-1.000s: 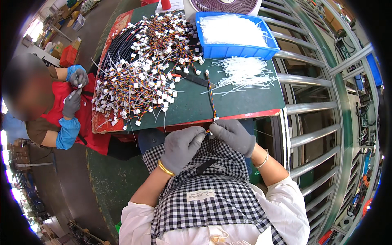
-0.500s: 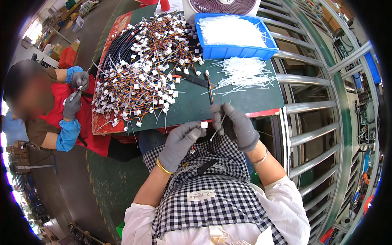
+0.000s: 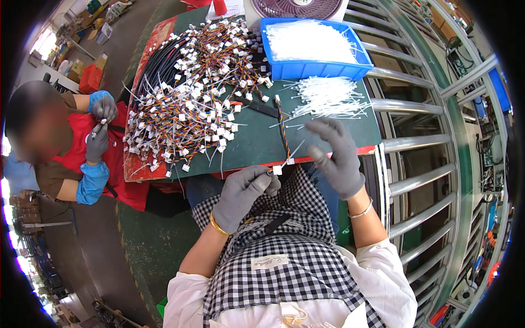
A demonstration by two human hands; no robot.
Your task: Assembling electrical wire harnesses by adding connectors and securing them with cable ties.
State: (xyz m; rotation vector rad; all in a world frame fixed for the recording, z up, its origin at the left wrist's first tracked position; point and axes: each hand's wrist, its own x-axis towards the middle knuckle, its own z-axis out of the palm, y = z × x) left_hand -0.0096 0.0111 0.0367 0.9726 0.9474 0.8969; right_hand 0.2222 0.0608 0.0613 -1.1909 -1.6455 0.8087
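Observation:
My gloved left hand (image 3: pixel 239 195) is closed on a wire harness, whose white connector (image 3: pixel 277 170) sticks out past the fingertips. Twisted multicoloured wires (image 3: pixel 284 134) run from a second white connector (image 3: pixel 290 161) beside it up across the table. A thin white cable tie (image 3: pixel 297 147) slants up from near these connectors; whether it is looped around the wires is too small to tell. My gloved right hand (image 3: pixel 337 158) is open above the table's front edge, fingers spread, with nothing in it. It is just below a pile of loose white cable ties (image 3: pixel 331 98).
A big heap of wire harnesses (image 3: pixel 186 117) covers the table's left side. Behind the loose ties stands a blue bin (image 3: pixel 322 71) full of white ties, with a fan (image 3: pixel 298 8) beyond. Metal rollers (image 3: pixel 418 145) run along the right. At left, a co-worker's gloved hands (image 3: pixel 98 139) hold something small.
My right hand has let go of the cable tie, opened, and moved right and up from the harness. My left hand has stayed nearly in place, moving slightly right.

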